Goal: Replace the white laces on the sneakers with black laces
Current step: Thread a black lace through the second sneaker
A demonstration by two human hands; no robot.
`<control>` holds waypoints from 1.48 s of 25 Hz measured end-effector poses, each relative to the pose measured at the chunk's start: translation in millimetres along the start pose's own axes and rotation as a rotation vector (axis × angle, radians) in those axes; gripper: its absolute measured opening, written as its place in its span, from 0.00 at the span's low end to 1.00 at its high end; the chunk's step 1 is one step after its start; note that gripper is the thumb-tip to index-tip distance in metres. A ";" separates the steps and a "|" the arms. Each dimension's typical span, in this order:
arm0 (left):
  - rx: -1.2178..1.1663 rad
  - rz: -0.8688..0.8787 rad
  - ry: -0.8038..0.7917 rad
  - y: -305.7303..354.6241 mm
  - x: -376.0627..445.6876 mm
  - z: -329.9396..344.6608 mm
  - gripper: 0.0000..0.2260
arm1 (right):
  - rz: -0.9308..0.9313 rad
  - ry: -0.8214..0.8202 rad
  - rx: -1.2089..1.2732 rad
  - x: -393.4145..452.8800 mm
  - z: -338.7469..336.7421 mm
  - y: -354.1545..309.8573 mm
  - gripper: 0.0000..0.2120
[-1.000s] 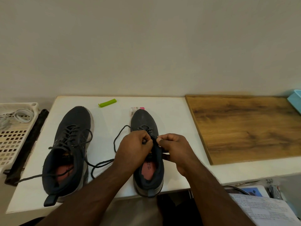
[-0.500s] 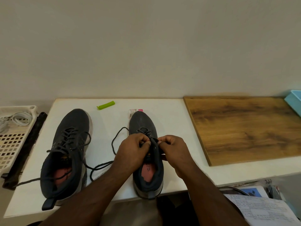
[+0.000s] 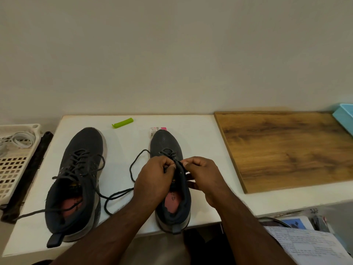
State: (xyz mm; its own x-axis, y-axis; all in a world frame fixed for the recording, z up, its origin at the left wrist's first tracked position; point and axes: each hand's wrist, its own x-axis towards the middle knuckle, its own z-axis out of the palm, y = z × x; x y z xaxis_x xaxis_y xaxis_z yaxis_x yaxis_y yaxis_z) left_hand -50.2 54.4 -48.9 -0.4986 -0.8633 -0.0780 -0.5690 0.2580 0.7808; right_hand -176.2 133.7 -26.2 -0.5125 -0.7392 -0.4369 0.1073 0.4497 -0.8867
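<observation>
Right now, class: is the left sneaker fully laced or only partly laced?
Fully laced, as far as shows: the left sneaker has black lace criss-crossing up to its collar, with loose untied ends trailing onto the table.

Both hands [image 3: 179, 175] pinch black lace [image 3: 133, 169] at rt sneaker [image 3: 172, 188].

Both forearms reach forward and converge at centre. Left hand [image 3: 155, 178] curled, knuckles up, fingertips pinched. Right hand [image 3: 205, 176] curled, thumb and forefinger pinched, nearly touching the left's fingertips.

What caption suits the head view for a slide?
Both hands thread a black lace through the right sneaker on a white table.
</observation>
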 end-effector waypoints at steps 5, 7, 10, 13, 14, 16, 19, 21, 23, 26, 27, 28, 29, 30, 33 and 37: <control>-0.015 -0.019 -0.004 2.7 -0.2 0.4 0.07 | -0.047 -0.066 -0.003 1.6 -0.6 0.4 0.07; -0.023 -0.009 -0.018 5.5 -0.5 -3.7 0.08 | -0.081 -0.027 -0.022 3.8 -0.7 1.8 0.07; -0.096 0.019 -0.051 8.3 -1.2 -10.8 0.04 | -0.164 0.103 -0.164 7.8 3.2 5.4 0.07; -0.106 0.068 -0.148 0.7 -0.6 -14.0 0.18 | -0.248 0.178 -0.326 8.5 6.4 9.2 0.08; -0.071 0.086 -0.175 -1.7 -0.2 -14.6 0.22 | -0.285 0.190 -0.337 7.5 6.7 9.2 0.08; -0.047 0.104 -0.178 -2.2 0.2 -16.0 0.24 | -0.352 0.225 -0.271 5.1 5.3 7.3 0.08; -0.067 0.099 -0.149 -3.1 0.8 -16.9 0.26 | -0.340 0.209 -0.179 6.3 -0.2 3.8 0.05; -0.064 0.100 -0.162 -4.9 0.3 -18.6 0.28 | -0.273 0.118 -0.241 8.9 -0.1 6.8 0.06; -0.062 0.082 -0.182 -6.5 1.2 -20.7 0.29 | -0.258 0.110 -0.272 8.1 3.3 7.7 0.04; -0.027 0.033 -0.206 -7.1 4.3 -23.1 0.29 | -0.431 0.307 -0.177 6.0 2.8 3.9 0.05; -0.022 0.020 -0.213 -6.8 4.8 -23.9 0.29 | -0.488 0.344 -0.119 4.6 1.2 1.4 0.04; -0.021 0.015 -0.216 -6.6 4.9 -24.4 0.30 | -0.502 0.335 -0.075 4.5 -0.6 0.6 0.03; -0.026 0.016 -0.218 -7.1 4.9 -24.5 0.32 | -0.475 0.285 -0.062 4.9 -1.2 0.1 0.03; -0.037 0.019 -0.218 -7.4 4.2 -24.6 0.34 | -0.413 0.217 -0.107 6.3 -0.2 1.4 0.03; -0.056 0.006 -0.236 -7.5 3.6 -25.8 0.38 | -0.370 0.173 -0.316 8.8 5.4 7.5 0.04; -0.008 -0.026 -0.267 -8.0 6.6 -26.7 0.39 | -0.627 0.364 -0.071 4.5 1.3 3.0 0.05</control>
State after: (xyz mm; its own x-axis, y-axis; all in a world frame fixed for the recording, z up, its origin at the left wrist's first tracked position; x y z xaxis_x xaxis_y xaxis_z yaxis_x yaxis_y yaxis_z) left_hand -31.5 35.1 -39.1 -0.6394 -0.7243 -0.2580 -0.5794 0.2332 0.7810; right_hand -177.1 131.0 -31.0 -0.7117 -0.6606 0.2390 -0.3485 0.0365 -0.9366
